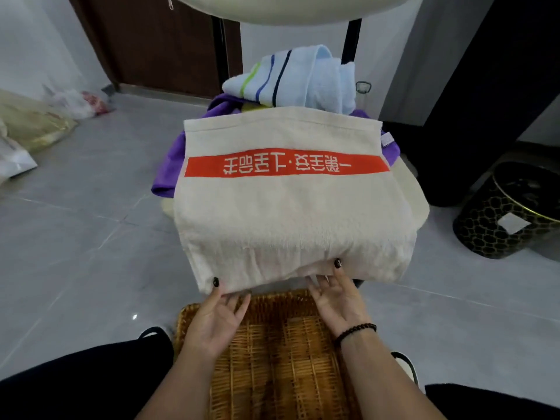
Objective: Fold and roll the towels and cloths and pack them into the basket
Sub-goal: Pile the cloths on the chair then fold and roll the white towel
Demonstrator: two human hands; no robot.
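— How far along does the packing look?

— Barely begun, by the look of it. The wicker basket (272, 353) sits on the floor between the person's knees, and every part of its weave that shows is bare; its near end runs out of view, so something could lie there unseen.

— And the towels?

— The cream towel with the red band (291, 201) is spread over a low support, folded at least once, its near edge hanging just above the basket's far rim. Beyond and partly under it lies a heap not yet dealt with: a purple cloth (169, 168) spilling to the left, and a pale blue striped towel (300, 77) bunched on top at the far side.

— What are the hands doing?

— The left hand (215, 316) pinches the towel's near left corner, thumb on top and fingers underneath. The right hand (339, 295) grips the near edge further right in the same way.

— So what remains?

— Nearly everything, one would judge: finishing this fold, rolling it, packing it, then the purple and blue ones.
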